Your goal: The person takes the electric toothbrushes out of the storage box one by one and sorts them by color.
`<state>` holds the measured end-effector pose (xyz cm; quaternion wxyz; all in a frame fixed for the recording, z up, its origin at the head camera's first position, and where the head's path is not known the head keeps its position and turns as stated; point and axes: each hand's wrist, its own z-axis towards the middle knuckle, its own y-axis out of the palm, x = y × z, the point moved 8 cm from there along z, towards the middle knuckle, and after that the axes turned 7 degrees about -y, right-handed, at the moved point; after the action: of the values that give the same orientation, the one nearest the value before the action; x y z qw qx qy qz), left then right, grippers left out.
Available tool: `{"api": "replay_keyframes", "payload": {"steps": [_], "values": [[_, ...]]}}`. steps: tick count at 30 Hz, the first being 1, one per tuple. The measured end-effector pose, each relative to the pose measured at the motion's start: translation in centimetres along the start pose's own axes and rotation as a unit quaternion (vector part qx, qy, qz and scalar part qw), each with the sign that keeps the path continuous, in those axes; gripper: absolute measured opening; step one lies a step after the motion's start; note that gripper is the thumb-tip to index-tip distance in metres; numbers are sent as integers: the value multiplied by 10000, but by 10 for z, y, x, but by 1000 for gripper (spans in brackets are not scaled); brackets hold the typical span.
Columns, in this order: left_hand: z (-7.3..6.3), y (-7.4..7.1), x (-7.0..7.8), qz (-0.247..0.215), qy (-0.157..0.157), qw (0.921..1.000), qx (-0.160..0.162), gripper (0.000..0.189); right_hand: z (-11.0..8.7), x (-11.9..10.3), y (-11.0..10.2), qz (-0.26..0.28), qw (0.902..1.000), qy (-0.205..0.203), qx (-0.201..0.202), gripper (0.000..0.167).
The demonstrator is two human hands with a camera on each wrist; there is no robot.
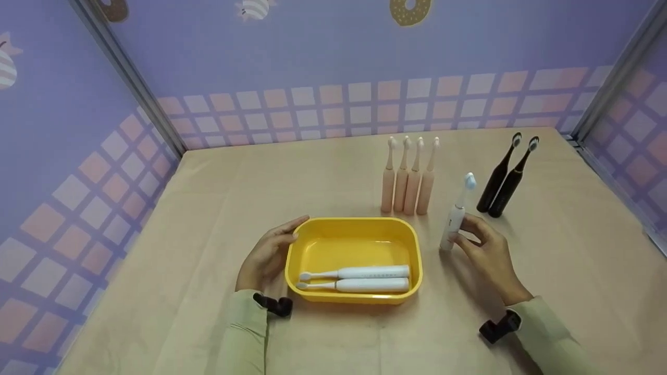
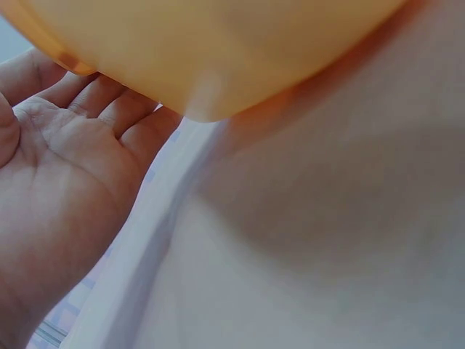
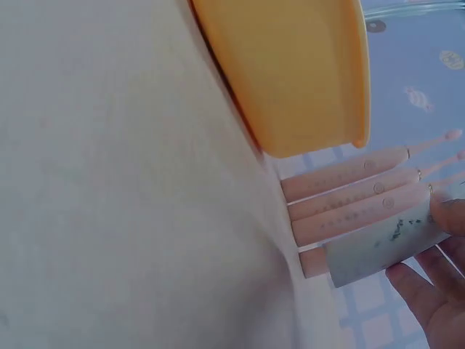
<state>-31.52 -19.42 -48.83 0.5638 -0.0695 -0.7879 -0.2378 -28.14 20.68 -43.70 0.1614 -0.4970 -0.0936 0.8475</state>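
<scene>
A white electric toothbrush [image 1: 453, 224] stands nearly upright, its head up, to the right of a yellow bin [image 1: 354, 298]. My right hand [image 1: 488, 253] pinches its handle between thumb and fingers; in the right wrist view the white handle [image 3: 381, 247] shows dark marks. My left hand [image 1: 268, 255] rests against the bin's left side with relaxed fingers, its palm facing the bin in the left wrist view, where the fingertips are partly hidden behind the yellow wall [image 2: 218, 58]. Two white electric toothbrushes [image 1: 372, 284] lie side by side along the bin's near side, heads to the left.
Several pink electric toothbrushes [image 1: 410, 192] stand in a row behind the bin, to its right. Two black electric toothbrushes [image 1: 505, 192] stand farther right, leaning slightly. A beige cloth [image 1: 208, 198] covers the table, with patterned purple panels [image 1: 323, 62] behind and at the sides.
</scene>
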Motion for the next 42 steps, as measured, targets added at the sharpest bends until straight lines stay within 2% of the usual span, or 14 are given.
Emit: {"api": "replay_keyframes", "payload": {"steps": [8, 15, 20, 24, 37, 42], "values": [[0, 1, 1, 22, -28, 10000, -46, 53, 0, 12, -1, -6, 9999, 28, -119, 41], [-1, 1, 1, -49, -18, 9999, -114, 53, 0, 23, 0, -169, 9992, 279, -246, 40], [-2, 2, 1, -100, -15, 9999, -114, 53, -1, 25, 0, -180, 9981, 464, -361, 41], [-2, 3, 3, -66, 17, 9999, -111, 54, -3, 24, 1, 31, 9972, 607, -444, 42], [-3, 3, 2, -144, -10, 9999, -55, 52, -3, 30, 3, -133, 9951, 766, -610, 41], [-2, 2, 2, -163, -15, 9998, -97, 52, -4, 26, 3, 124, 9960, 659, -583, 45]]}}
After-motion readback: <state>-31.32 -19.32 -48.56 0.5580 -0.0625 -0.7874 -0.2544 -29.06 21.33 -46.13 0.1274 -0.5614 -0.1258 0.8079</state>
